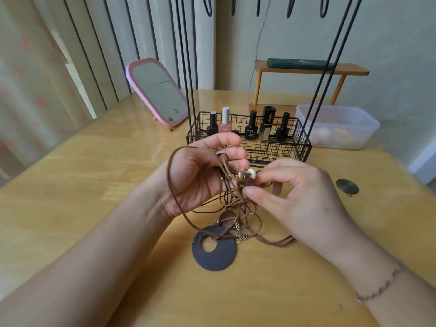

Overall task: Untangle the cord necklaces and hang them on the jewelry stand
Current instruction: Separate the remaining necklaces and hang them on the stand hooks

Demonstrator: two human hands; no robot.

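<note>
Currently both hands work above the wooden table (99,175), raised over a tangle of brown cord necklaces (232,201). Left hand (195,175): palm turned toward the camera, fingers curled, several cords gripped between thumb and fingers; one brown loop runs around the back of the wrist and down to the table. Right hand (299,197): thumb and forefinger pinch the knot just beside two cream ring beads (247,173), the other fingers loosely bent. A thin beaded bracelet (382,285) sits on the right wrist.

Below the hands, the cords trail onto the table. A large dark disc pendant (215,249) with an off-centre hole lies flat there, a brown cord crossing its upper edge; a smaller brown disc (227,219) and small wire rings (240,237) lie just beside it (which cord each belongs to cannot be told).

Jewelry stand (250,145): a black wire basket base directly behind the hands, thin black uprights rising out of frame, hooks visible at the top. Nail polish bottles (252,125) stand upright in the basket.

Also on the table: pink-framed mirror (155,90) at rear left, tilted back; clear plastic container (337,126) at right; small orange shelf (311,72) behind; a round metal pendant (346,186) near the right hand.
</note>
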